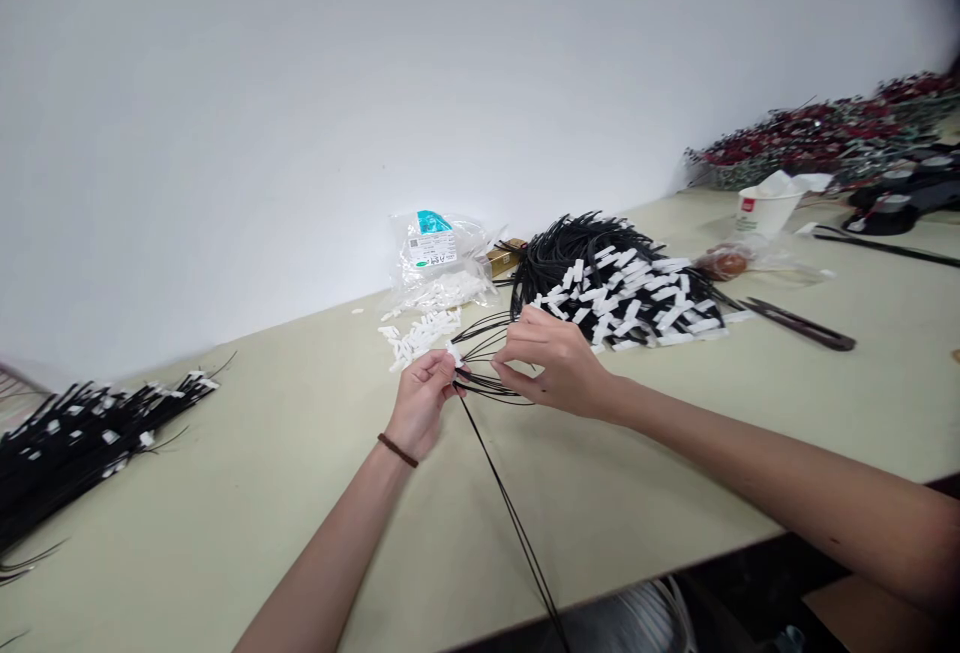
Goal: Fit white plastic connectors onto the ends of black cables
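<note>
My left hand (pixel 422 401) is closed in a pinch on a thin black cable (pixel 504 503) and a small white clip at its end. My right hand (pixel 551 358) is closed on the same cable a little to the right, fingers pinched near the looped strands (pixel 480 338). The cable runs from the hands down over the table's front edge. Loose white clips (pixel 420 333) lie just beyond my left hand.
A large pile of black cables with white clips (pixel 622 288) lies behind my right hand. Another bundle (pixel 82 438) lies at the far left. A plastic bag of clips (pixel 439 258), a paper cup (pixel 763 208), dark scissors (pixel 802 325) and red-green bundles (pixel 817 133) sit farther back.
</note>
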The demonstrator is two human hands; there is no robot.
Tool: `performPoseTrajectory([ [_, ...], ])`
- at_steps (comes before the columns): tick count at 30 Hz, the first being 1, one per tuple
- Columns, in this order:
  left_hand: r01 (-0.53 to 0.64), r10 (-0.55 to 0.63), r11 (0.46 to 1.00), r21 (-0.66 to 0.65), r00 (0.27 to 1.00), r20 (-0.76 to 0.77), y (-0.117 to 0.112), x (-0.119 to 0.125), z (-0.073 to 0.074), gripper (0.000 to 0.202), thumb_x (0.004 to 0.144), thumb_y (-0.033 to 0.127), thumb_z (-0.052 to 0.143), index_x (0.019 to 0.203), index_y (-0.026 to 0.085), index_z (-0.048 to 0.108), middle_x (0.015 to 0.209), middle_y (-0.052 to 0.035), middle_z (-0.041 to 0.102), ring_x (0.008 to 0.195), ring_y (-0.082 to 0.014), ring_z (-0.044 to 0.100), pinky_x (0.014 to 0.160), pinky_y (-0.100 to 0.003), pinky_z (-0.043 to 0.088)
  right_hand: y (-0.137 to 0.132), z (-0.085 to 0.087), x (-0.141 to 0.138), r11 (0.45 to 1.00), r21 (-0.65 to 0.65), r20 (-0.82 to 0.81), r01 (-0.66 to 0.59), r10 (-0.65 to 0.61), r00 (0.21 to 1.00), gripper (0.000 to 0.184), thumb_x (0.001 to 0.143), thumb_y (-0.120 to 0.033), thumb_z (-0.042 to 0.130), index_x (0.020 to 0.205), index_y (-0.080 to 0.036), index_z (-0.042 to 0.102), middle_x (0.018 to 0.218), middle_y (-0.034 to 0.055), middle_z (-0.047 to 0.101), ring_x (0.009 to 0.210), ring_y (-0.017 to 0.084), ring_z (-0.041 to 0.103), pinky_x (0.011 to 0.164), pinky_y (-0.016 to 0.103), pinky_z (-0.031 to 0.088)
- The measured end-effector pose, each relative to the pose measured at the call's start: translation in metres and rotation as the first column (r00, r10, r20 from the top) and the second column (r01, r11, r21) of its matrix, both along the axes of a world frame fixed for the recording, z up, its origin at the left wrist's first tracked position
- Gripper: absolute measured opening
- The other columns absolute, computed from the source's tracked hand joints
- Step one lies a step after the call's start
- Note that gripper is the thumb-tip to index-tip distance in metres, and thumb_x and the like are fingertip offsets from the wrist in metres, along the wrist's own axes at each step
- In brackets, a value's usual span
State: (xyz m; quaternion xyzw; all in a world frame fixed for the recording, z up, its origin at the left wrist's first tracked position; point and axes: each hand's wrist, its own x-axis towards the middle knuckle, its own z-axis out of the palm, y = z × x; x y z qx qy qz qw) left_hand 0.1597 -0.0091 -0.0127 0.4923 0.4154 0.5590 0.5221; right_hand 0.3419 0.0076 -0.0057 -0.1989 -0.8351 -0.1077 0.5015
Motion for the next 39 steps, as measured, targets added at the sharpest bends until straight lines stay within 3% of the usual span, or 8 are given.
performPoseTrajectory([
  [25,0.035,-0.035,0.999,0.005,0.999,-0.024,-0.0007,0.0,-0.0004,0.028,0.06,0.039,0.072,0.063,0.014,0.061,0.061,-0.0005,0.056,0.056,-0.0095,0.048,0.05,-0.021,0.039,0.0003,-0.0012,0.0,0.996,-0.069,0.005,-0.053,0.054,0.999,0.012,0.08,-0.015,0.047,0.07,-0.017,0.053,0.061,0.0,0.048,0.061,0.012,0.036,0.056,0.024,0.03],
  [39,0.047,-0.048,0.999,-0.025,0.998,-0.036,-0.0035,0.0032,0.0014,0.03,0.058,0.039,0.074,0.064,0.013,0.061,0.06,-0.0013,0.057,0.056,-0.0098,0.048,0.05,-0.021,0.039,0.0022,-0.0042,-0.0013,0.998,-0.002,0.045,-0.058,0.059,0.997,0.017,0.083,-0.016,0.048,0.067,-0.017,0.055,0.058,-0.0005,0.047,0.059,0.011,0.033,0.054,0.023,0.028],
])
